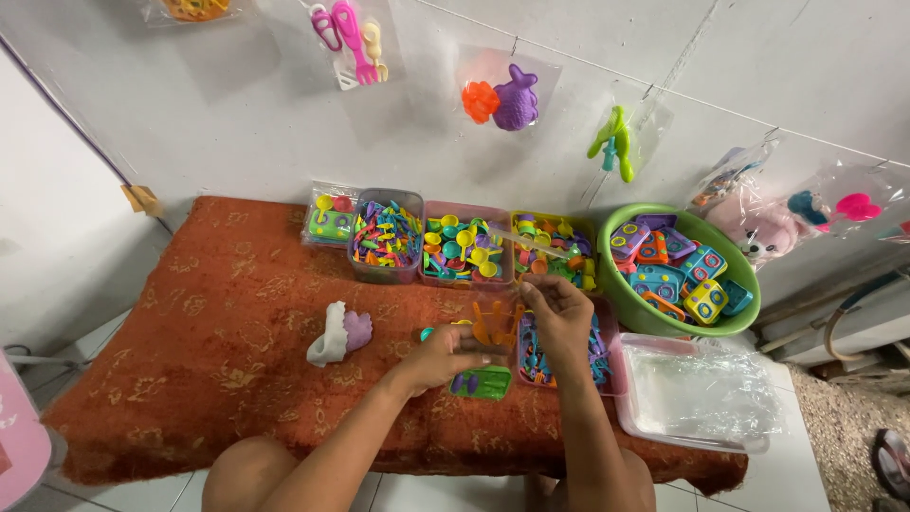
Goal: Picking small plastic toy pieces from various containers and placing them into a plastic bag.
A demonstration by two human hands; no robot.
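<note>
The orange toy fork [493,324] sits right between both hands, over the orange patterned cloth [218,322]. The right hand [559,318] has its fingertips pinched shut on the fork's top edge, and the left hand [445,356] curls closed around a clear plastic bag [479,332] that the fork seems to be going into, though how far in is hard to tell. Just under the left fingers lies a green toy tray [481,383]. A bin of blue and pink pieces [531,360] sits right below the right fingers. Further out past the fingertips there's a row of clear bins [455,246] full of small bright toys, and a green bowl [730,327] of blocky pieces off to the right. A white and purple toy [339,332] lies well left of the left hand.
</note>
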